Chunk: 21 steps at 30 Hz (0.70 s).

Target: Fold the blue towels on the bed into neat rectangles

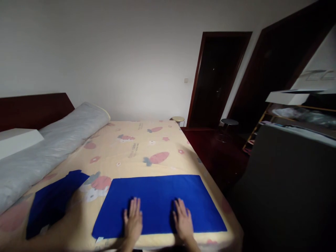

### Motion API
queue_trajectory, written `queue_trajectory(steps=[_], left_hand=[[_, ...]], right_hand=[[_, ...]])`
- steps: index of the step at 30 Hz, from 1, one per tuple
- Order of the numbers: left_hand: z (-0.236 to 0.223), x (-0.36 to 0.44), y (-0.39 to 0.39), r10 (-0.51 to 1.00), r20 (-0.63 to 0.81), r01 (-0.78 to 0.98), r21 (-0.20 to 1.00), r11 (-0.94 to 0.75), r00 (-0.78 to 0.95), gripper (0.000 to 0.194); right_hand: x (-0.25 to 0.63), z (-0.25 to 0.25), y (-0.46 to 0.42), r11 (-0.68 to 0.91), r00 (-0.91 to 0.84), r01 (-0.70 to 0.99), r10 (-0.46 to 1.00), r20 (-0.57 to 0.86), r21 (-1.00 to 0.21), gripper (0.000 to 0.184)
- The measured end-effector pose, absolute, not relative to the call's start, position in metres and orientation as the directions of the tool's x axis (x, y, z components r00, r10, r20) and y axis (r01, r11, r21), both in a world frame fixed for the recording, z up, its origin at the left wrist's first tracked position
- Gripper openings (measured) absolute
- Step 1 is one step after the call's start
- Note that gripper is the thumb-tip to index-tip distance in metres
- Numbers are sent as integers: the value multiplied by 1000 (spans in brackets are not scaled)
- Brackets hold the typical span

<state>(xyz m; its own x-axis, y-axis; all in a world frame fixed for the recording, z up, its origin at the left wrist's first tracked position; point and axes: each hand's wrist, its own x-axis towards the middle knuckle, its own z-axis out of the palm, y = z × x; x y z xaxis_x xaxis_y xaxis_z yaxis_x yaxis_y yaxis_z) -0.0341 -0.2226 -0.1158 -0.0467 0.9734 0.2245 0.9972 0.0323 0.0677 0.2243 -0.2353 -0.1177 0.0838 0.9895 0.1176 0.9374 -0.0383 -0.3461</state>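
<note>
A blue cloth (157, 196) lies spread flat as a rectangle on the bed (136, 140), near its front edge. My left hand (133, 220) rests palm down on the cloth's near left part, fingers stretched out. My right hand (183, 221) lies flat on the cloth a little to the right, fingers also extended. Neither hand holds anything. A second blue cloth (52, 203) sits rumpled on the sheet to the left, apart from both hands.
The bed has a yellow sheet with carrot prints. A long grey rolled bundle (47, 147) lies along its left side by a dark headboard (34, 108). Right of the bed are dark floor, a small round stool (178, 119), dark doorways and a grey block (291, 182).
</note>
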Motion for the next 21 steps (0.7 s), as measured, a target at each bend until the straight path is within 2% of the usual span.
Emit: queue_trajectory(steps=[3, 5, 7, 11, 14, 17, 19, 21], left_hand=[[-127, 29, -215, 975, 67, 964, 152, -219, 211, 53], [-131, 26, -213, 969, 7, 951, 190, -245, 248, 52], [-131, -14, -213, 989, -37, 977, 166, -132, 140, 55], [-134, -150, -225, 965, -60, 966, 23, 257, -256, 62], [-138, -218, -239, 971, -53, 972, -24, 233, -234, 58], [-129, -207, -241, 987, 55, 984, -82, 156, -152, 58], [-118, -159, -232, 988, 136, 994, -75, 79, -69, 56], [-109, -93, -219, 992, 114, 998, -7, -57, 58, 55]], right_hand=[[163, -110, -220, 146, -154, 897, 988, 15, -418, 55], [166, -115, -219, 155, -176, 892, 984, -11, -426, 55], [208, -126, -225, 56, -58, 921, 998, 6, -387, 58], [341, -159, -251, -286, 323, 911, 943, 84, -299, 72], [401, -172, -266, -360, 408, 877, 907, 99, -318, 77], [377, -162, -262, -416, 476, 853, 868, 143, -314, 77], [319, -147, -250, -374, 450, 869, 870, 202, -325, 71], [247, -132, -235, -93, 172, 928, 966, 193, -361, 58]])
